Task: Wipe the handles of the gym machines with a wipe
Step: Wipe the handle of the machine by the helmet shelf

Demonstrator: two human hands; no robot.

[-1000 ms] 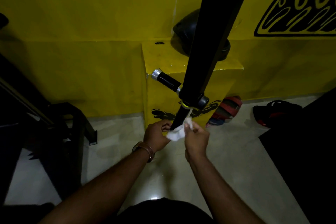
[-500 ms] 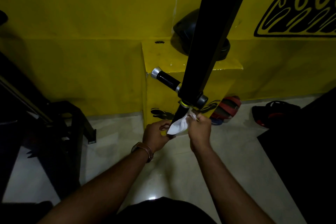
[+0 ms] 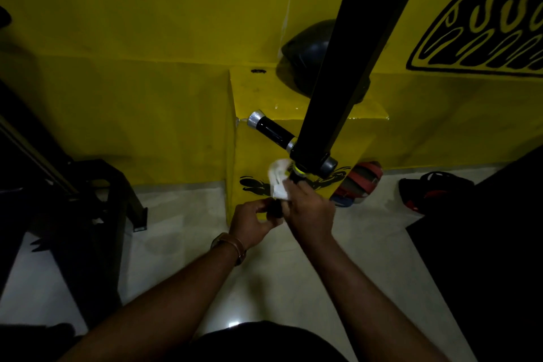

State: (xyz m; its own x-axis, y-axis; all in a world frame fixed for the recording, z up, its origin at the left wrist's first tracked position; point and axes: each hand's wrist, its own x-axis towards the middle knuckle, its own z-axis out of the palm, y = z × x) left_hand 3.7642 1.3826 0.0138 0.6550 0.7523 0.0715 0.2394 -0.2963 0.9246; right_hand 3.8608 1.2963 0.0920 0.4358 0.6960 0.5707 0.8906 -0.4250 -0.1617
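Wipe (image 3: 278, 178) pressed on handle (image 3: 274, 210) by right hand (image 3: 308, 209), left hand (image 3: 252, 222) gripping handle end; black arm (image 3: 346, 67) overhead, helmet (image 3: 305, 56) and shoes (image 3: 360, 182) behind, near yellow wall (image 3: 147, 38)

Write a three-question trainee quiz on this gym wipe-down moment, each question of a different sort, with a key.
1. True or false: the white wipe is in the right hand.
2. Multiple choice: the left hand grips A) the dark lower end of the near handle, B) the far handle with the silver cap, C) the black helmet.
3. Fill in: the wipe lies against the near handle just below the ______ band.

Key: 1 true; 2 A; 3 yellow.
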